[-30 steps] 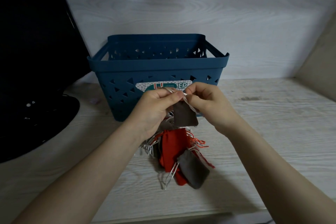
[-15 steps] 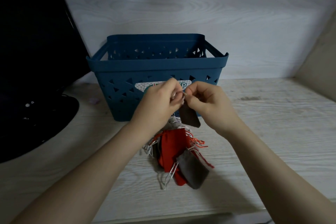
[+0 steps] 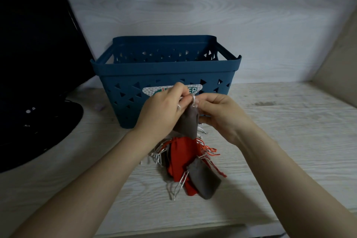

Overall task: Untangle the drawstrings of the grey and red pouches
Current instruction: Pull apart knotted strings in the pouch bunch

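Note:
A small grey pouch hangs in the air in front of the basket. My left hand and my right hand both pinch its white drawstring at the pouch's top, fingertips almost touching. Under my hands, on the table, lies a tangled heap: a red pouch, another grey pouch on top of it at the front right, white cords to the left and red cords to the right.
A dark blue plastic basket with triangular holes stands just behind my hands. A black rounded object covers the table's left side. The pale wooden table meets a white back wall and a beige wall at right.
The held grey pouch has swung and turned so more of its face shows. My left fingers have shifted over the drawstring at its top. The heap on the table has not moved.

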The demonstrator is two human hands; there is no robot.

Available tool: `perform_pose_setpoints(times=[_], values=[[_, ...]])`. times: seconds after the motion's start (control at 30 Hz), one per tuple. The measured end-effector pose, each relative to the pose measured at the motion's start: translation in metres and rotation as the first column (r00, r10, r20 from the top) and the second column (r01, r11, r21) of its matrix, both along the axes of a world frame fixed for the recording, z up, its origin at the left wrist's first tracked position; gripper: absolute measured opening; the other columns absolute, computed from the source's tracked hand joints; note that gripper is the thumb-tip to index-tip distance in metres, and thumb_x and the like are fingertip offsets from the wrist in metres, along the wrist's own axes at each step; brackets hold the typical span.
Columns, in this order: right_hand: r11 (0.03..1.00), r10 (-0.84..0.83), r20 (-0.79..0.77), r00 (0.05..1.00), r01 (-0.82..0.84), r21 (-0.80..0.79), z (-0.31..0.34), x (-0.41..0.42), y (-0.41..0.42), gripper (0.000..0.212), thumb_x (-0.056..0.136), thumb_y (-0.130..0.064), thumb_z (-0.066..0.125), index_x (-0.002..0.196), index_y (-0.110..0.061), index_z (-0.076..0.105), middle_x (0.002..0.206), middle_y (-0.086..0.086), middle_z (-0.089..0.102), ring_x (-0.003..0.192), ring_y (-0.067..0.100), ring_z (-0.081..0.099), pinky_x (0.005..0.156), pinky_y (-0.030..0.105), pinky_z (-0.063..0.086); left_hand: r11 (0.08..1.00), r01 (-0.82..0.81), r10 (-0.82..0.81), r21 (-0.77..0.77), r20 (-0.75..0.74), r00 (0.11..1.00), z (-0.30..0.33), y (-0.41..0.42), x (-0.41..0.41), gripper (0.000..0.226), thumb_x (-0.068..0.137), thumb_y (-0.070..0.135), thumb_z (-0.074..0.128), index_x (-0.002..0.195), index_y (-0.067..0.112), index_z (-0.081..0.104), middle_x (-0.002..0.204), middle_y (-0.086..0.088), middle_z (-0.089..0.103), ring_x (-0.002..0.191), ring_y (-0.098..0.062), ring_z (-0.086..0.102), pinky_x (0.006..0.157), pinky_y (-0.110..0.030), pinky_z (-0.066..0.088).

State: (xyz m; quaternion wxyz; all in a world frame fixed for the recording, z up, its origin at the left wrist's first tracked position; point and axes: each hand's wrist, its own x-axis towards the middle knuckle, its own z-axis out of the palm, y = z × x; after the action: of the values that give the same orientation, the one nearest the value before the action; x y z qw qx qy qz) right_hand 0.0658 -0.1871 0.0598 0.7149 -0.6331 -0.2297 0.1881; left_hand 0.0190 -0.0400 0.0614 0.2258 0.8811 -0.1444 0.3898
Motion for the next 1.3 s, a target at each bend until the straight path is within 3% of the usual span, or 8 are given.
perform_pose_setpoints(times=[0.23, 0.43, 0.6, 0.67, 0.8, 1.07, 1.2, 1.3], values=[[0.988, 0.1, -0.079, 0.992, -0.09, 0.127, 0.004, 0.002, -0.001, 0.013, 0.067, -0.011, 0.063, 0.078, -0.005, 0.063, 0.062, 0.001, 0.062, 0.056, 0.007, 0.056, 0.056, 0.016, 0.048, 0.998, 0.053, -0.053, 0.012, -0.064, 0.997, 0.002, 0.009, -0.001, 0.016, 0.083, 0.025, 0.05, 0.085, 0.01, 0.054, 0.07, 0.006, 0.05, 0.063, -0.017, 0.05, 0.054, -0.03, 0.036], [0.998, 0.051, 0.202, 0.978, -0.057, 0.022, 0.01, 0.007, -0.005, 0.004, 0.07, -0.011, 0.068, 0.069, -0.014, 0.065, 0.064, -0.001, 0.062, 0.062, 0.009, 0.055, 0.062, 0.018, 0.046, 0.886, 0.235, -0.342, -0.399, -0.221, 0.913, -0.002, 0.004, -0.001, 0.012, 0.087, 0.017, 0.044, 0.088, 0.028, 0.048, 0.074, 0.009, 0.058, 0.069, -0.003, 0.055, 0.064, -0.022, 0.04], [0.806, 0.219, 0.833, 0.507, 0.387, -0.448, 0.019, 0.011, -0.012, 0.01, 0.076, -0.027, 0.049, 0.068, -0.022, 0.047, 0.068, -0.006, 0.05, 0.063, 0.011, 0.046, 0.059, 0.022, 0.038, 0.949, 0.226, -0.291, -0.218, -0.338, 0.895, -0.008, 0.006, -0.003, 0.007, 0.094, 0.015, 0.047, 0.091, 0.021, 0.051, 0.075, 0.005, 0.058, 0.073, -0.006, 0.053, 0.063, -0.017, 0.035], [0.666, 0.374, 0.751, 0.543, 0.406, -0.626, 0.025, 0.01, -0.012, 0.016, 0.072, -0.032, 0.038, 0.061, -0.021, 0.039, 0.061, -0.006, 0.042, 0.055, 0.011, 0.039, 0.056, 0.03, 0.033, 0.963, 0.233, -0.266, -0.135, -0.344, 0.9, -0.01, 0.009, -0.003, 0.01, 0.094, 0.016, 0.047, 0.093, 0.013, 0.057, 0.074, 0.002, 0.058, 0.073, -0.005, 0.052, 0.061, -0.016, 0.034], [0.916, 0.181, 0.156, 0.971, -0.108, -0.388, 0.03, 0.005, -0.017, 0.03, 0.085, -0.016, 0.04, 0.056, -0.014, 0.034, 0.053, 0.0, 0.036, 0.05, 0.015, 0.039, 0.049, 0.026, 0.028, 0.967, 0.232, -0.253, -0.106, -0.286, 0.924, -0.013, 0.013, -0.004, 0.018, 0.091, 0.02, 0.046, 0.088, 0.009, 0.06, 0.065, 0.016, 0.049, 0.068, 0.009, 0.05, 0.059, -0.007, 0.032], [0.939, 0.111, -0.441, 0.89, 0.051, 0.34, 0.007, 0.009, -0.017, 0.033, 0.074, -0.029, 0.052, 0.043, -0.021, 0.047, 0.08, -0.001, 0.073, 0.074, 0.01, 0.066, 0.07, 0.022, 0.05, 0.979, 0.11, -0.158, -0.171, -0.301, 0.94, -0.013, 0.028, -0.008, 0.034, 0.096, 0.038, 0.034, 0.068, 0.021, 0.042, 0.06, 0.0, 0.048, 0.056, -0.012, 0.047, 0.057, -0.026, 0.038], [0.921, 0.117, -0.463, 0.879, 0.078, 0.381, 0.001, 0.003, -0.007, 0.036, 0.087, -0.034, 0.047, 0.054, -0.022, 0.054, 0.075, -0.007, 0.069, 0.062, 0.006, 0.061, 0.056, 0.017, 0.049, 0.938, 0.102, -0.244, -0.332, -0.42, 0.874, -0.009, 0.028, -0.008, 0.034, 0.098, 0.023, 0.04, 0.068, 0.006, 0.046, 0.058, -0.002, 0.049, 0.05, -0.009, 0.05, 0.054, -0.019, 0.041], [0.993, -0.032, -0.249, 0.968, 0.059, 0.1, 0.003, -0.004, 0.001, 0.032, 0.097, -0.032, 0.042, 0.075, -0.019, 0.062, 0.068, -0.008, 0.062, 0.054, 0.006, 0.049, 0.05, 0.016, 0.041, 0.86, 0.06, -0.312, -0.506, -0.43, 0.847, -0.013, 0.026, -0.007, 0.033, 0.097, 0.017, 0.043, 0.069, 0.001, 0.048, 0.056, -0.003, 0.05, 0.048, -0.013, 0.052, 0.05, -0.019, 0.042]])
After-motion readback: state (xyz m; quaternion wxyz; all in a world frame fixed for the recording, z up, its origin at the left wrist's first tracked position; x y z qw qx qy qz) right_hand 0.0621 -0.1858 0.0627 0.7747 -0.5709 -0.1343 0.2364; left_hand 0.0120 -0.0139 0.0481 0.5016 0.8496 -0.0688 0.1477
